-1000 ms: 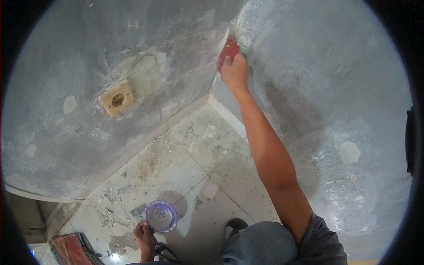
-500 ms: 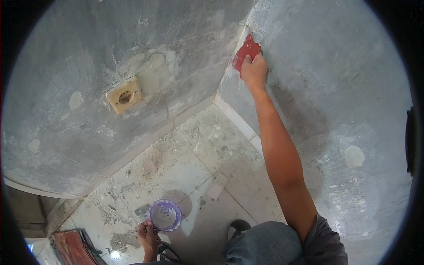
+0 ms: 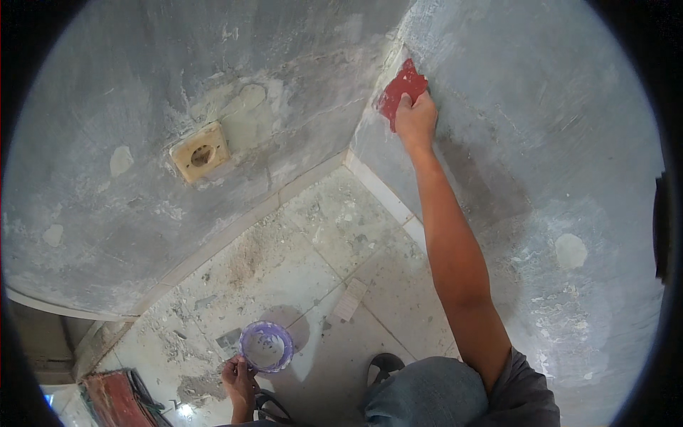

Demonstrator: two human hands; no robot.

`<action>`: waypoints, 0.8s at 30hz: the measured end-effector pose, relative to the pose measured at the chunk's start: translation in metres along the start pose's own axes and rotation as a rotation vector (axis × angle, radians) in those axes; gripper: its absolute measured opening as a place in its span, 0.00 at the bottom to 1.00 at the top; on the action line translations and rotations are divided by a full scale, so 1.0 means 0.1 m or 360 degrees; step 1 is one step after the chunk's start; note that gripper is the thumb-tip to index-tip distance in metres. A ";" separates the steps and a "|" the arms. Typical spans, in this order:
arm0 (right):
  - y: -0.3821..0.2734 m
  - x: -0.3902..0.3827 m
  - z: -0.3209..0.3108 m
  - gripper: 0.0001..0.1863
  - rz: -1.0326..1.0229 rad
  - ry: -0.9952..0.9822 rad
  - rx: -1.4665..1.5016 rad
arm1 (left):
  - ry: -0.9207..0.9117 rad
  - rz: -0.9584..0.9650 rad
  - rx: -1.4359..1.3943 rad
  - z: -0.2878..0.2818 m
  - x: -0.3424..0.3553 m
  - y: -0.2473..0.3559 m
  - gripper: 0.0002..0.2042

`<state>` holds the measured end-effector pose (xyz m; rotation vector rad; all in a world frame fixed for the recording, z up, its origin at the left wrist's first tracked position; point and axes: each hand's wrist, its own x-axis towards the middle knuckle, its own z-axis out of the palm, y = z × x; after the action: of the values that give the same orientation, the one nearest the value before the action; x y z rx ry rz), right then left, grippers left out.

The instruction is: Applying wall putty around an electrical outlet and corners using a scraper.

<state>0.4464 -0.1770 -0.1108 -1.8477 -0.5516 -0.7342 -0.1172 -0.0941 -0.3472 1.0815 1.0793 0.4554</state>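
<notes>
Holding a purple bowl [image 3: 288,348] of whitish material [image 3: 264,351], left hand [image 3: 240,377]; gripping a red scraper [image 3: 403,91], right hand [image 3: 417,122]

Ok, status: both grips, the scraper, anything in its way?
Right grip on red scraper, at wall corner. Left grip at near side of purple bowl, pale paste inside. Socket on left wall, apart from scraper.

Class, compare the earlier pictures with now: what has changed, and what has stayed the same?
The right hand has moved the scraper rightward and slightly down at the corner. Nothing was grasped or released; the left hand still holds the bowl.
</notes>
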 end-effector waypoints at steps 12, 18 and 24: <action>0.11 -0.09 0.12 0.10 0.0091 -0.0068 -0.0062 | -0.0004 -0.0025 -0.0024 0.06 -0.03 0.06 0.12; 0.10 -0.14 0.17 0.09 0.0166 -0.0122 -0.0155 | 0.0037 -0.0020 -0.0032 0.02 -0.01 0.00 0.10; -0.06 -0.18 0.28 0.09 0.0191 -0.0122 -0.0266 | 0.0022 -0.0011 -0.0081 0.02 0.01 -0.01 0.09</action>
<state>0.4358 -0.1497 -0.1273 -2.0521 -0.4348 -0.6473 -0.1157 -0.0947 -0.3483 1.0309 1.0781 0.4832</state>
